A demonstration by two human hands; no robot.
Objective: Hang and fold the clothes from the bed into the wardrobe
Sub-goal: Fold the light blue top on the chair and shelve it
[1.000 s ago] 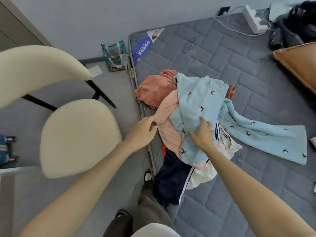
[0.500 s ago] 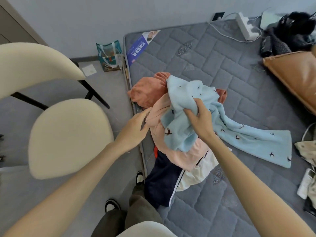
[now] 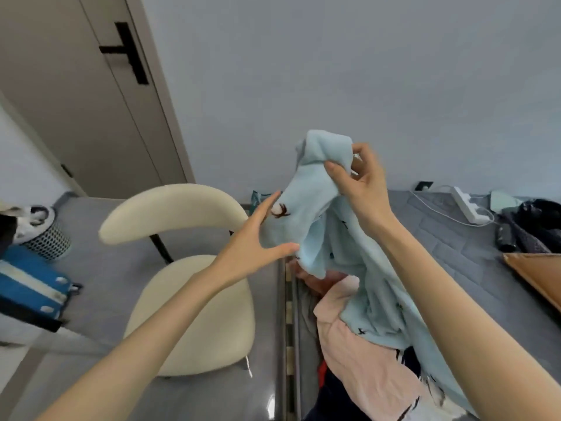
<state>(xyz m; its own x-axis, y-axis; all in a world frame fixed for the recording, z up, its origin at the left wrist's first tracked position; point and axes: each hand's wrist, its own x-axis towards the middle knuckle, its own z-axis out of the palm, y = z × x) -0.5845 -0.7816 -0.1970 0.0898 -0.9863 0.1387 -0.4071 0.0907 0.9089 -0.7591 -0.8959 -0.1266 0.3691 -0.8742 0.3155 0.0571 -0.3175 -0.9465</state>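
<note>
From the head view, the person stands at the edge of the bed (image 3: 455,253), a grey quilted mattress, both bare arms stretched out in front. The right hand (image 3: 361,183) holds the top of a light-blue garment (image 3: 306,214) printed with small dark birds, thumb and curled fingers pinching a bunched fold of it up against the pale wall. The cloth hangs down from that grip in a long drape, its lower part trailing onto the pile of clothes on the bed.

The left hand (image 3: 258,238) is spread open, fingers straight. Its fingertips and thumb touch the left side of the blue garment without closing on it.

Under the hanging cloth lies a pale pink garment (image 3: 358,354) at the mattress edge, with a dark navy piece (image 3: 334,399) below it, partly covered.

Left of the bed, on the grey floor, stands a cream chair (image 3: 194,314) with a curved backrest. Further left are a blue suitcase (image 3: 27,287) and a mesh wastebasket (image 3: 45,235). Behind them rises a tall beige door (image 3: 76,117) with a black handle (image 3: 130,53).

At the far end of the mattress rest a white power strip (image 3: 466,205) with its cable, some dark items (image 3: 528,226) too blurred to make out, and a tan cushion (image 3: 537,275) at the right edge.
</note>
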